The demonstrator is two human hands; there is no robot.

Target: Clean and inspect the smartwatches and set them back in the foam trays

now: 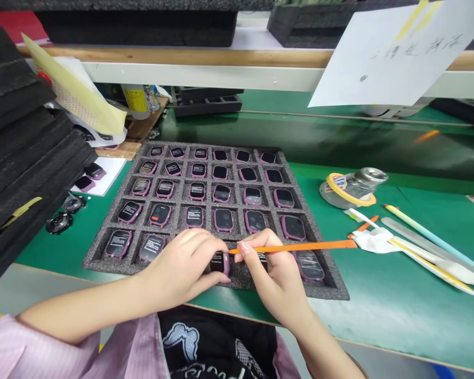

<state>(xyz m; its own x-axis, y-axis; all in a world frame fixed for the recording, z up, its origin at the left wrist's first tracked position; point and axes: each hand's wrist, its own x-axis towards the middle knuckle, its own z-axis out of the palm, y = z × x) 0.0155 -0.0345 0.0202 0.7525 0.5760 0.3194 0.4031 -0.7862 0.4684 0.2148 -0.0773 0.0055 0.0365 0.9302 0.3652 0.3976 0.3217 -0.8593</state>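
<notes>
Head view: dark grey foam tray [336,287] on the green desk [398,300], its compartments holding purple-framed watches [293,227], some screens lit with text, others dark. Hands near each other: left hand [185,263] clamped on one watch [220,262] at the front row, seating in its compartment unclear; right hand [278,268] gripping an orange stick [300,247], tip at that watch's side. Glass bottle [358,183] stands right, contents unclear.

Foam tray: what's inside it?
The foam tray holds rows of purple-framed watches, some showing text. The left hand and right hand cover part of the nearest row; whatever lies directly beneath can't be seen.
</notes>
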